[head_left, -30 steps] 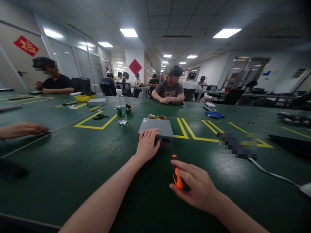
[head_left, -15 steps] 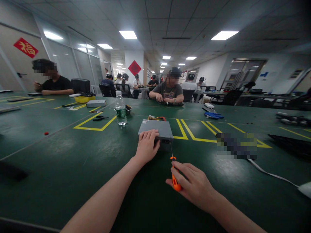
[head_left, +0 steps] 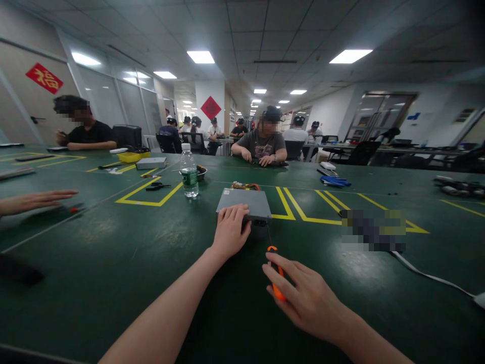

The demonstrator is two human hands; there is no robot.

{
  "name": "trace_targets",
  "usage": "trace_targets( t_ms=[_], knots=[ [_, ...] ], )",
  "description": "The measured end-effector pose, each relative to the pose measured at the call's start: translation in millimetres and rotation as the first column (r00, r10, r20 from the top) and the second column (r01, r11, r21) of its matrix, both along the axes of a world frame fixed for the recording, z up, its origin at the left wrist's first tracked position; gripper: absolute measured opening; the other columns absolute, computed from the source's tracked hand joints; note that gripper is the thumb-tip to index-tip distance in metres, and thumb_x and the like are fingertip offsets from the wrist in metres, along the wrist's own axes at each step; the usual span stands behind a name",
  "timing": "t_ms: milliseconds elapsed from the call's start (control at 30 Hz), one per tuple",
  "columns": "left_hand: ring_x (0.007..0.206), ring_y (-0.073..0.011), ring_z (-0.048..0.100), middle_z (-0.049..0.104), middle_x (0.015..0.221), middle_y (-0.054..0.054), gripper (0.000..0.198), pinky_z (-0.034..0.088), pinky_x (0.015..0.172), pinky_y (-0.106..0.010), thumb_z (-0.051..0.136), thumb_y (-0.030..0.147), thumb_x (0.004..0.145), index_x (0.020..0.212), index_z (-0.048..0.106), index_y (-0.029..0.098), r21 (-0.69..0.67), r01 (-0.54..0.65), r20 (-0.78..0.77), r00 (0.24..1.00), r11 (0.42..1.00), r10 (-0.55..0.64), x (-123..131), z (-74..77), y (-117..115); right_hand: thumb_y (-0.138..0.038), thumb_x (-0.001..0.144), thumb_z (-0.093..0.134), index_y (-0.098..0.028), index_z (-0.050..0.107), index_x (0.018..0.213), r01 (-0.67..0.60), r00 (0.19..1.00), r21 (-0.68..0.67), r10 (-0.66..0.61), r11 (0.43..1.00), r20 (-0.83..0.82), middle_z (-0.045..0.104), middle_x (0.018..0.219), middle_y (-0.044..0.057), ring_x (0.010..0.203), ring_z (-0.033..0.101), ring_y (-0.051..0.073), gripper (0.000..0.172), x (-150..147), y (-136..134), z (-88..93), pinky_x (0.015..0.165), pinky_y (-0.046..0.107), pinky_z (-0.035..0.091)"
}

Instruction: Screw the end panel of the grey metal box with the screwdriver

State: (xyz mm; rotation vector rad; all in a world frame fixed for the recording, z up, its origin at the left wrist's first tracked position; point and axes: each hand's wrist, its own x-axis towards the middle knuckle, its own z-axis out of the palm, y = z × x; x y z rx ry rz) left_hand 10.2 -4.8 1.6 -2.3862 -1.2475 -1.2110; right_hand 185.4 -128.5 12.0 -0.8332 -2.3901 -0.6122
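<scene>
A grey metal computer power supply lies on the green table, its bundle of coloured wires at the far side. My left hand grips its near left corner, fingers over the top and thumb at the front face. In my right hand is a screwdriver with an orange and black handle, held between thumb and fingers. Its thin shaft points up at the front right corner of the power supply, beside the power socket. Whether the tip sits in a screw is too small to tell.
A water bottle stands left of the power supply, a small metal bowl behind it. Pliers-like black tools lie farther left. A co-worker's hand reaches in from the left. Blue gloves lie at the right.
My right fingers have shifted on the screwdriver handle, covering more of it. A co-worker's hand has come in at the left edge. My left hand stays on the power supply.
</scene>
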Motion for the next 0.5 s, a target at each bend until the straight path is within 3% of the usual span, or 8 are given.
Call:
trace_targets(
  t_ms=[200, 300, 433, 500],
  knots=[
    [0.113, -0.0193, 0.047, 0.057, 0.118, -0.003, 0.02, 0.031, 0.096, -0.037, 0.05, 0.021, 0.081, 0.101, 0.05, 0.022, 0.001, 0.01, -0.005, 1.0, 1.0, -0.01, 0.0, -0.7, 1.1, -0.024, 0.082, 0.056, -0.011, 0.057, 0.088, -0.004, 0.996, 0.153, 0.017, 0.988, -0.084, 0.064, 0.091, 0.014, 0.074, 0.061, 0.018, 0.014, 1.4, 9.0, -3.4, 0.061, 0.029, 0.052],
    [0.113, -0.019, 0.047, 0.057, 0.118, -0.003, 0.02, 0.031, 0.096, -0.037, 0.051, 0.021, 0.081, 0.101, 0.05, 0.022, 0.003, 0.005, -0.003, 1.0, 1.0, -0.005, 0.0, -1.2, 1.5, -0.022, 0.084, 0.052, -0.014, 0.057, 0.091, 0.003, 0.999, 0.121, 0.003, 0.993, -0.051, 0.063, 0.096, 0.014, 0.075, 0.061, 0.018, 0.012, -1.2, 6.6, -2.4, 0.063, 0.03, 0.052],
    [0.112, -0.0191, 0.048, 0.057, 0.118, -0.003, 0.019, 0.031, 0.096, -0.037, 0.05, 0.021, 0.081, 0.1, 0.05, 0.022, 0.002, 0.009, 0.002, 1.0, 1.0, -0.009, 0.1, -1.6, 1.5, -0.013, 0.085, 0.04, -0.015, 0.056, 0.104, 0.005, 0.999, 0.048, -0.007, 0.999, 0.047, 0.059, 0.108, 0.016, 0.09, 0.061, 0.02, 0.025, -3.2, 2.4, -0.4, 0.071, 0.031, 0.053],
    [0.112, -0.0196, 0.048, 0.057, 0.118, -0.004, 0.019, 0.031, 0.096, -0.038, 0.049, 0.021, 0.081, 0.1, 0.05, 0.022, -0.003, 0.015, 0.006, 1.0, 1.0, -0.015, 0.1, -1.8, 1.6, -0.01, 0.084, 0.039, -0.014, 0.056, 0.104, -0.004, 0.998, 0.074, -0.001, 0.997, 0.06, 0.06, 0.106, 0.016, 0.088, 0.061, 0.019, 0.026, -2.2, 4.7, -1.1, 0.07, 0.029, 0.053]
  ],
)
